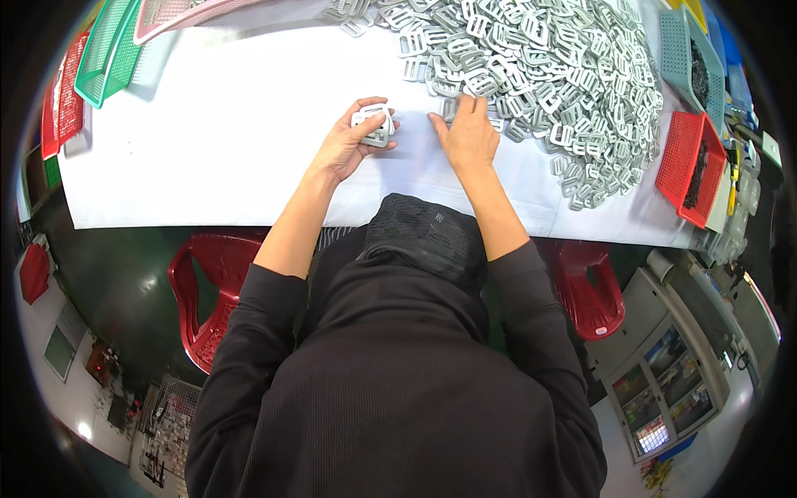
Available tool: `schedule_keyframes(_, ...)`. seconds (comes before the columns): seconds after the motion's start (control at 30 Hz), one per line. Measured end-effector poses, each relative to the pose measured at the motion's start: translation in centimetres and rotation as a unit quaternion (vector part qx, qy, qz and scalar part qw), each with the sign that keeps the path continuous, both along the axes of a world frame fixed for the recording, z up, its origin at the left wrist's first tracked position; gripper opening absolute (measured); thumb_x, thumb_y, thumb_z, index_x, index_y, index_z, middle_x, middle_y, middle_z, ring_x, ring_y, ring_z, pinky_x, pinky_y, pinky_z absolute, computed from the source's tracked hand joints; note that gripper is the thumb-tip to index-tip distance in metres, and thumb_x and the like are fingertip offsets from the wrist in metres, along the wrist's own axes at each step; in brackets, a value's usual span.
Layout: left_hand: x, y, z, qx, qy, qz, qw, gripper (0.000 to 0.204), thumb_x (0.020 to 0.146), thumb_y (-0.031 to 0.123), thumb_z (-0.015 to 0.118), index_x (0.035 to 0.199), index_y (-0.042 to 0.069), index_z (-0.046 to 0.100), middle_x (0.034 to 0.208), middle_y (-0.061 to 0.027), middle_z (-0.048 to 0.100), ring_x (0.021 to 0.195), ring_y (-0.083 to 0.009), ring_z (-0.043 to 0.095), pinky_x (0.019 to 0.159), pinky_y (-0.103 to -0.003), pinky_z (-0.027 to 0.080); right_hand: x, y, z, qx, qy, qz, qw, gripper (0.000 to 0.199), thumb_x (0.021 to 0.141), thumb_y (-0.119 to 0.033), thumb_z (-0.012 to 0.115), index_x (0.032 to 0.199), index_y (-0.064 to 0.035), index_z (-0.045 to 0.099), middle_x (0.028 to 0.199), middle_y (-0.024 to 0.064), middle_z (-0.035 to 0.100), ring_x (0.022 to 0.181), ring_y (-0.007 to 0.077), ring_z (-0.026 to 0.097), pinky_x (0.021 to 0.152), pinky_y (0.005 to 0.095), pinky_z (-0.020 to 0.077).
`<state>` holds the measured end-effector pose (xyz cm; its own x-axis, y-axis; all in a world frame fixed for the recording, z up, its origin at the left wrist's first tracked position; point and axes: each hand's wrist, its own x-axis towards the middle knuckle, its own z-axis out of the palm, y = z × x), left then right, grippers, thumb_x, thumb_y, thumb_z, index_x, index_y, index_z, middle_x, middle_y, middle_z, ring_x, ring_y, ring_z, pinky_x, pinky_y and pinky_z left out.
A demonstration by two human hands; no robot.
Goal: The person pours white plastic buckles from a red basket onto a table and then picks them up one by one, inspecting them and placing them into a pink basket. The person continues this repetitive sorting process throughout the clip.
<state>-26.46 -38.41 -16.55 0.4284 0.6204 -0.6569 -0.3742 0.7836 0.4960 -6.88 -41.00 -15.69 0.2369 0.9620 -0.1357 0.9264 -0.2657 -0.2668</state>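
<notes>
My left hand (347,141) holds a small stack of grey metal slide buckles (371,126) above the white tabletop, with the thumb pressed across their face. To the right, my right hand (471,137) reaches to the near edge of a large heap of similar buckles (540,70). Its thumb stands apart from the bent fingers, and a buckle (449,109) shows between them. Whether the fingertips grip that buckle is hard to see. More loose buckles lie beside and beyond this hand.
Red (66,100) and green (108,54) plastic baskets stand at the far left. A red basket (691,166) and a pale blue one (693,62), both with dark pieces inside, line the right edge. Dark red chairs (220,286) flank me below the white-covered table (199,166).
</notes>
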Motion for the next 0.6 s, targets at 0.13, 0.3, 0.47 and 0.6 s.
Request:
schedule_keyframes(0.13, 0.3, 0.0, 0.1, 0.010, -0.014, -0.001, 1.000, 0.037, 0.086, 0.014, 0.059, 0.120, 0.008, 0.048, 0.107, -0.0089, 0.058, 0.097, -0.0206, 0.059, 0.072, -0.033, 0.056, 0.4, -0.3, 1.1, 0.015, 0.064, -0.007, 0.998, 0.025, 0.078, -0.022, 0.062, 0.094, -0.0035, 0.057, 0.089, 0.0140, 0.058, 0.075, 0.0302, 0.061, 0.064, 0.0409, 0.0487)
schedule_keyframes(0.3, 1.2, 0.1, 0.7, 0.026, -0.001, -0.027, 0.999, 0.036, 0.090, 0.024, 0.054, 0.120, 0.006, 0.048, 0.108, -0.0097, 0.058, 0.097, -0.0193, 0.059, 0.075, -0.033, 0.054, 0.9, 0.6, 4.2, -0.042, 0.368, 0.035, 0.928, 0.018, 0.083, -0.015, 0.056, 0.094, -0.0031, 0.063, 0.090, 0.0147, 0.064, 0.078, 0.0325, 0.061, 0.069, 0.0384, 0.0466)
schedule_keyframes(0.47, 1.9, 0.1, 1.1, -0.008, -0.067, -0.017, 0.998, 0.044, 0.093, 0.041, 0.043, 0.115, 0.004, 0.051, 0.101, -0.0092, 0.060, 0.091, -0.0179, 0.060, 0.074, -0.033, 0.053, -1.7, 2.1, 5.1, -0.088, 0.420, 0.021, 0.903, 0.016, 0.080, -0.014, 0.061, 0.089, -0.0011, 0.063, 0.073, 0.0152, 0.064, 0.069, 0.0263, 0.062, 0.066, 0.0331, 0.0466)
schedule_keyframes(0.6, 2.8, 0.0, 1.1, -0.022, -0.086, -0.006, 0.996, 0.046, 0.092, 0.043, 0.044, 0.115, 0.003, 0.050, 0.102, -0.0090, 0.059, 0.089, -0.0183, 0.060, 0.072, -0.033, 0.054, -2.0, 2.0, 4.7, -0.064, 0.431, 0.020, 0.900, 0.017, 0.080, -0.016, 0.062, 0.088, -0.0010, 0.063, 0.080, 0.0147, 0.062, 0.072, 0.0255, 0.061, 0.065, 0.0341, 0.0464)
